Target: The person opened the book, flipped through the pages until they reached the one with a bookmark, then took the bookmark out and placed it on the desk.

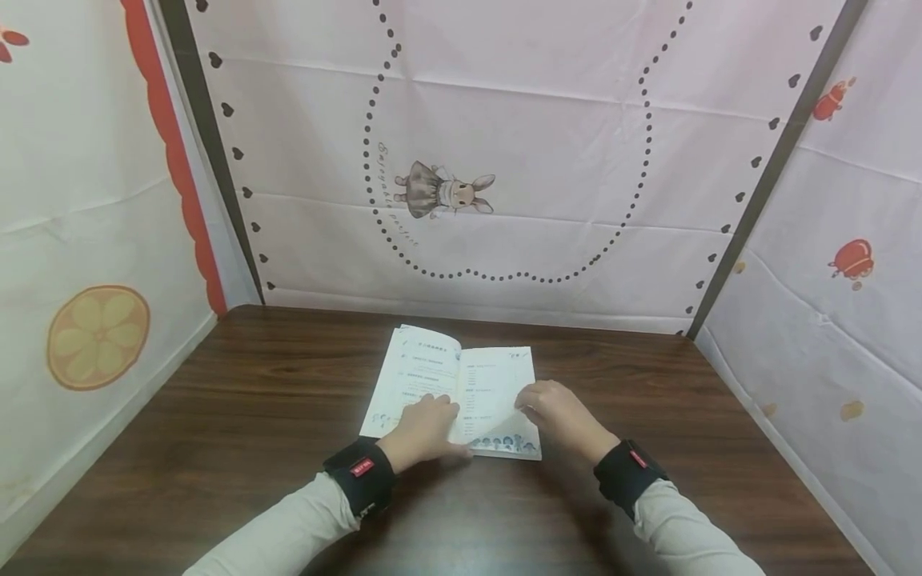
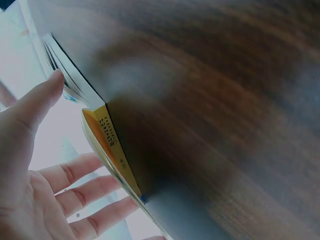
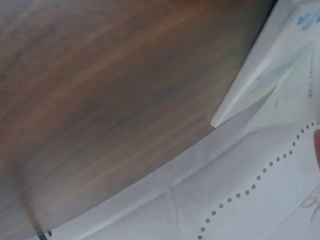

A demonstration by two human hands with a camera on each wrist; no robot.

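Open booklet (image 1: 461, 384) lies flat on the dark wood table (image 1: 238, 416), near the middle, just in front of the person. Left hand (image 1: 425, 428) rests on the left page by the spine with fingers straight and spread; the left wrist view confirms flat fingers (image 2: 90, 192) on the page and the thumb at the page edges above the orange cover (image 2: 107, 145). Right hand (image 1: 558, 412) sits on the right page, fingers curled at its edge. Looks like a pinch on a sheet, but I can't tell for sure; right wrist view shows only a page corner (image 3: 250, 85) and table. To do this well: keep the left palm pinning the spine side, lift a single sheet only, turn slowly, avoid creasing.
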